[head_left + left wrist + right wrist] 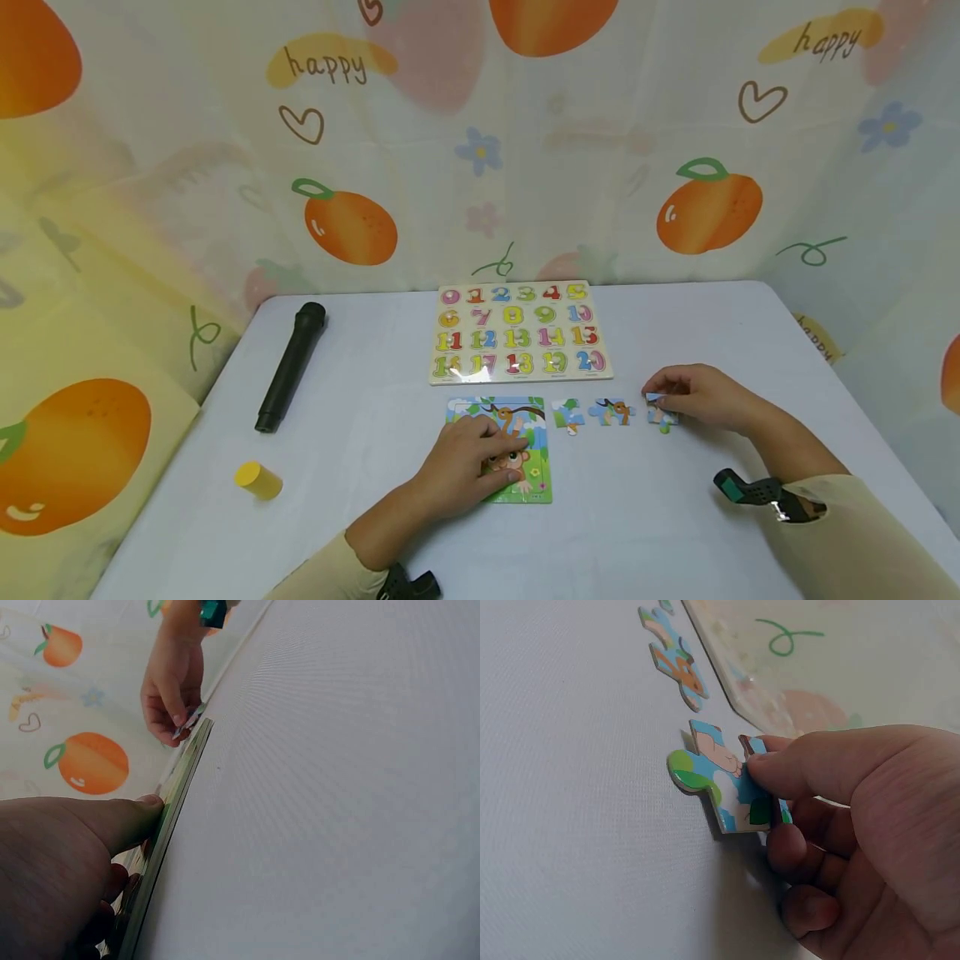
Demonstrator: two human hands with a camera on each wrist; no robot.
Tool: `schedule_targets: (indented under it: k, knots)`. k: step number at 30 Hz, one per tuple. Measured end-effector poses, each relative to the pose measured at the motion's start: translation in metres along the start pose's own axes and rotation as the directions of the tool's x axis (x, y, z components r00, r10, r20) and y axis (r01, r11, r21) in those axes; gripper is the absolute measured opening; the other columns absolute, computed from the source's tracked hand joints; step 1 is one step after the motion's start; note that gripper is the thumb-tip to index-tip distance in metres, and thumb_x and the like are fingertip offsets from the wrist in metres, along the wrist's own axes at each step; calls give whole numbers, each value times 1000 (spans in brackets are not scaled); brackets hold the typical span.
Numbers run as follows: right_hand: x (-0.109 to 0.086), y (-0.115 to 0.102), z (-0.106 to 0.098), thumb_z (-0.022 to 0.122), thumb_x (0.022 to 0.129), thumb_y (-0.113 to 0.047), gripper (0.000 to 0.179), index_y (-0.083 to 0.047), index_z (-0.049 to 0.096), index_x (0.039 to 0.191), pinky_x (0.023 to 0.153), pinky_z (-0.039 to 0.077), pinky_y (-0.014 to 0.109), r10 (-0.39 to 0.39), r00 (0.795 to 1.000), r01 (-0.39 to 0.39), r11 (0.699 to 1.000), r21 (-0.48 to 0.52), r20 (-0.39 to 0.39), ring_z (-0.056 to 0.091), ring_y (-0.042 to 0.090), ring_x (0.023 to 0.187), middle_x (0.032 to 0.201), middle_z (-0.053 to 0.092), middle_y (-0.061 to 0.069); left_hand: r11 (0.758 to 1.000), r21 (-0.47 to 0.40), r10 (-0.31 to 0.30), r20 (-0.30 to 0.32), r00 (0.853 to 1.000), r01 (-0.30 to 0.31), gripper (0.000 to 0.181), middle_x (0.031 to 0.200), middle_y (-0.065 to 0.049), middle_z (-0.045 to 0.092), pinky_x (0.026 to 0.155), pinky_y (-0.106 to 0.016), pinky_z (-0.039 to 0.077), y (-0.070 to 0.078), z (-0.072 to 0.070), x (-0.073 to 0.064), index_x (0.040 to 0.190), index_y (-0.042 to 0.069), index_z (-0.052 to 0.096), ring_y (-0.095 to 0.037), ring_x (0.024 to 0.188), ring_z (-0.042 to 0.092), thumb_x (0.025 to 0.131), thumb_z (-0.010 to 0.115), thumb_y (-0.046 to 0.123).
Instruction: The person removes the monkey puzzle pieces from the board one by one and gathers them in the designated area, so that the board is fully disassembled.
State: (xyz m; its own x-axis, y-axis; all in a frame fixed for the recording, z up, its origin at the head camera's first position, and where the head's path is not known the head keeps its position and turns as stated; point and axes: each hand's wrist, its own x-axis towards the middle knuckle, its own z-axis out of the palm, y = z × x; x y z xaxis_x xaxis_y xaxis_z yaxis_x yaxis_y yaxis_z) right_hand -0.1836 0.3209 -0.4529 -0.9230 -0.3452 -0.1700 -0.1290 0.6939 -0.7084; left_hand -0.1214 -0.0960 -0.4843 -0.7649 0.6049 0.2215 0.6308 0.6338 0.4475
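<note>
My left hand [463, 462] rests on the picture puzzle board [538, 467], its index finger and thumb stretched over the monkey picture. In the left wrist view the thumb [139, 817] lies on the board beside its edge. To the right, my right hand [708, 398] pinches a puzzle piece [727, 784] between thumb and fingers. That piece shows blue, green and a small foot, and sits tilted close over the white table. Two more puzzle pieces, one with green and blue [567, 414] and one with an orange animal [613, 412], lie between the board and my right hand.
A number board [521, 333] with colourful digits lies behind the picture puzzle. On the left are a black cylindrical stick [291, 371] and a yellow cylinder [258, 481]. A printed cloth [525, 208] hangs behind the white table [615, 533].
</note>
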Motion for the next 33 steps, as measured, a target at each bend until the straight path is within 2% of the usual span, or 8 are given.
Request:
schedule_targets:
  k: [10, 14, 20, 22, 27, 31, 33]
  knots:
    - [-3, 0, 7, 78, 95, -6, 20, -12, 80, 114, 76, 49, 28, -49, 993, 39, 995, -88, -103, 55, 19, 90, 106, 72, -1, 1000, -2, -11, 12, 1000, 11, 41, 99, 10, 58, 84, -36, 38, 1, -3, 0, 134, 29, 78, -6, 87, 42, 96, 81, 43]
    - [-3, 2, 8, 76, 95, -5, 21, -13, 80, 114, 76, 49, 29, -50, 991, 36, 993, -116, -120, 56, 19, 90, 105, 72, -2, 1000, 7, -10, 23, 1000, 10, 41, 101, 9, 58, 85, -37, 38, 2, -5, 0, 136, 29, 77, -8, 88, 43, 97, 79, 43]
    - [-3, 1, 6, 74, 99, -8, 20, -13, 79, 117, 76, 50, 30, -36, 992, 24, 994, -105, -121, 57, 20, 89, 106, 71, -1, 998, 61, 11, 26, 1000, -12, 44, 104, 8, 58, 86, -37, 40, 1, -5, -1, 138, 30, 75, -10, 91, 45, 97, 79, 44]
    - [-3, -1, 5, 73, 100, -9, 20, -12, 79, 118, 73, 50, 29, -29, 992, 18, 996, -93, -123, 57, 21, 88, 104, 70, 0, 998, 69, 10, 31, 999, -12, 43, 104, 8, 57, 87, -37, 41, 1, -5, -2, 137, 30, 76, -10, 92, 45, 96, 80, 42]
    - [-2, -9, 3, 72, 101, -10, 19, -11, 78, 119, 68, 51, 29, -31, 992, 24, 998, -62, -125, 57, 22, 85, 100, 68, 1, 999, 29, 29, 30, 999, -30, 33, 103, 10, 61, 86, -35, 43, 2, -10, -3, 127, 27, 80, -9, 92, 48, 95, 83, 35]
    - [-3, -16, 2, 73, 101, -12, 17, -11, 78, 118, 68, 50, 29, -59, 991, 52, 997, -59, -124, 58, 21, 84, 100, 68, 1, 997, -5, 83, -1, 997, -83, 26, 104, 8, 67, 85, -35, 47, 2, -18, -6, 120, 23, 81, -9, 93, 56, 95, 84, 29]
    - [-3, -19, 3, 73, 102, -13, 17, -11, 79, 118, 69, 50, 28, -70, 990, 64, 996, -53, -119, 58, 20, 85, 101, 68, 1, 997, -18, 80, -17, 997, -80, 26, 104, 7, 69, 83, -34, 48, 1, -22, -9, 119, 22, 82, -10, 94, 58, 94, 84, 26]
